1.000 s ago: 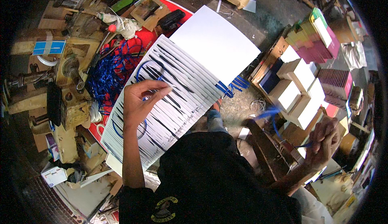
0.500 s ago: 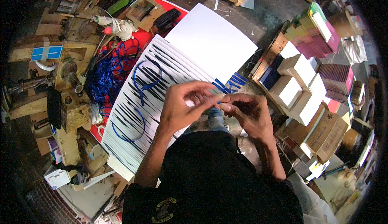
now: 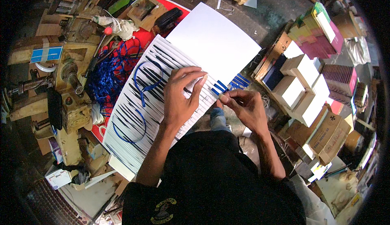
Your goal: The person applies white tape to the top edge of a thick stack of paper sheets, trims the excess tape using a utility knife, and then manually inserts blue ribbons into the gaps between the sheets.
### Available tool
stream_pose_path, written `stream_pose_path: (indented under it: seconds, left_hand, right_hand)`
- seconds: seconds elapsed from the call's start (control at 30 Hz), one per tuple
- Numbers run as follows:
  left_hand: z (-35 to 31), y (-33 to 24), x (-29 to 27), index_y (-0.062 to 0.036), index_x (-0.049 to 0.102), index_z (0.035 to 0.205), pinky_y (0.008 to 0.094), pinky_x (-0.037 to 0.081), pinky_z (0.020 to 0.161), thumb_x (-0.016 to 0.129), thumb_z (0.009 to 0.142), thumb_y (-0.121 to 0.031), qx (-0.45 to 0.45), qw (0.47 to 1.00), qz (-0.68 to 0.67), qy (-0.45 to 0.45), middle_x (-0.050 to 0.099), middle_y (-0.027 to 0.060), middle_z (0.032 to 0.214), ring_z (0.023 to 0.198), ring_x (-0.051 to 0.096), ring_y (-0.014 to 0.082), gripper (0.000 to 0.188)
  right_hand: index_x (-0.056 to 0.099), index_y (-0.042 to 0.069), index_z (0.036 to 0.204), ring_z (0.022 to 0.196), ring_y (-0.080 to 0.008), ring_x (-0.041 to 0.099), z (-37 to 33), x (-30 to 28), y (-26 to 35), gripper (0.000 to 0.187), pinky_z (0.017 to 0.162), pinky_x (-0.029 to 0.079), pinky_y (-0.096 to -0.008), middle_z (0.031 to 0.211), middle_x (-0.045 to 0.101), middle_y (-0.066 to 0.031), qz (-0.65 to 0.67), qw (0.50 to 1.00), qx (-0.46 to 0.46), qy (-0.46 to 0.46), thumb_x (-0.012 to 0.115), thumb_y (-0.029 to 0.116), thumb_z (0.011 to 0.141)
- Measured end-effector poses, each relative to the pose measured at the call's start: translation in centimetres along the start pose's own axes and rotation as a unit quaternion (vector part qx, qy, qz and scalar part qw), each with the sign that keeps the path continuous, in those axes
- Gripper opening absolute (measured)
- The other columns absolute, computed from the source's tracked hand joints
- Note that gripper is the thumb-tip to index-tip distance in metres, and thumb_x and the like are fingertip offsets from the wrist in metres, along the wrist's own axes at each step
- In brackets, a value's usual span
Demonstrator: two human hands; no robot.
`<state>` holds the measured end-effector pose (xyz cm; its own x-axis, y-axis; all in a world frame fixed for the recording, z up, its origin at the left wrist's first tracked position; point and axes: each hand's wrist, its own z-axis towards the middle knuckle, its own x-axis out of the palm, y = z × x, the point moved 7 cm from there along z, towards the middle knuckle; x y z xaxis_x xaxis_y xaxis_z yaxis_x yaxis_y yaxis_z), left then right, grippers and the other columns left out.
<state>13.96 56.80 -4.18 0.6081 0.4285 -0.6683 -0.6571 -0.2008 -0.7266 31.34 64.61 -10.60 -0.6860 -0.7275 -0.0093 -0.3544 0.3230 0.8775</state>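
Note:
A long fanned row of white book blocks [image 3: 122, 117] with dark gaps between them lies before me, and a white sheet [image 3: 213, 40] covers its far end. My left hand [image 3: 178, 97] is over the blocks, thumb and forefinger tips together; what they pinch, if anything, is too small to make out. Short blue ribbon ends [image 3: 219, 87] stick out along the right edge of the row. Beside them, my right hand [image 3: 245, 107] is closed in a pinch at a ribbon end, mostly hidden by the fingers. Two loose blue ribbons [image 3: 143, 95] curl over the blocks.
A tangle of blue ribbon [image 3: 103, 83] lies on a red surface at the left, near worn machine parts [image 3: 71, 77]. To the right are stacked white book blocks [image 3: 298, 77], purple-covered books [image 3: 339, 79] and a cardboard box [image 3: 331, 137].
My left hand has drawn away from the right one, up and left over the blocks, its fingertips coming together. The right hand has shifted slightly and stays pinched by the ribbon ends.

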Motion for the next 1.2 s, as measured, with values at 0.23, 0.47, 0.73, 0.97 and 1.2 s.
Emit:
stream_pose_path:
  seconds: [0.23,0.47,0.73,0.97,1.2]
  left_hand:
    - [0.0,0.3,0.2,-0.0027,0.074,0.105,0.0367,0.05,0.095,0.07,0.09,-0.008,-0.02,1.0,-0.009,0.002,0.07,0.0132,0.11,0.107,0.066,0.0263,0.017]
    - [0.1,-0.4,0.7,-0.0043,0.071,0.105,0.0403,0.049,0.095,0.083,0.078,-0.013,-0.013,1.0,-0.005,0.01,0.063,0.0115,0.113,0.11,0.06,0.028,0.03]
    - [0.1,-0.9,0.8,-0.0044,0.066,0.11,0.0425,0.048,0.096,0.086,0.075,-0.013,0.017,0.999,0.035,0.01,0.062,0.0115,0.113,0.111,0.057,0.029,0.042]
    - [-2.1,0.9,-8.6,-0.0036,0.064,0.11,0.0444,0.044,0.086,0.084,0.078,-0.015,-0.065,0.973,0.19,-0.114,0.066,0.0107,0.106,0.096,0.059,0.0287,0.039]
    - [-2.2,0.6,-8.4,-0.0063,0.08,0.093,0.0321,0.051,0.074,0.081,0.076,-0.002,0.022,0.997,0.061,-0.037,0.076,0.008,0.085,0.08,0.067,0.0217,0.017]
  right_hand:
    - [0.076,-0.002,0.098,0.078,-0.0104,0.068,0.3,0.0,-0.7,0.019,0.076,0.055,-0.0263,0.086,0.075,-0.0066,0.022,1.0,0.012,-0.007,0.076,0.016,0.092]
    - [0.076,-0.001,0.096,0.078,-0.0113,0.069,0.7,-0.2,-0.2,0.02,0.075,0.055,-0.0265,0.086,0.075,-0.0066,0.001,1.0,-0.009,-0.008,0.078,0.018,0.09]
    - [0.076,-0.003,0.099,0.081,-0.013,0.07,0.7,-0.4,0.3,0.021,0.075,0.056,-0.0271,0.091,0.076,-0.0106,-0.063,0.997,0.051,-0.012,0.077,0.017,0.089]
    - [0.076,-0.002,0.104,0.086,-0.014,0.07,-2.2,-3.5,1.0,0.03,0.076,0.055,-0.0293,0.095,0.076,-0.0102,-0.034,0.987,0.057,-0.149,0.075,0.025,0.092]
    - [0.078,0.004,0.1,0.077,-0.011,0.066,-3.0,1.4,4.8,0.023,0.058,0.049,-0.0243,0.096,0.075,-0.0052,-0.033,0.997,-0.065,-0.037,0.075,0.025,0.092]
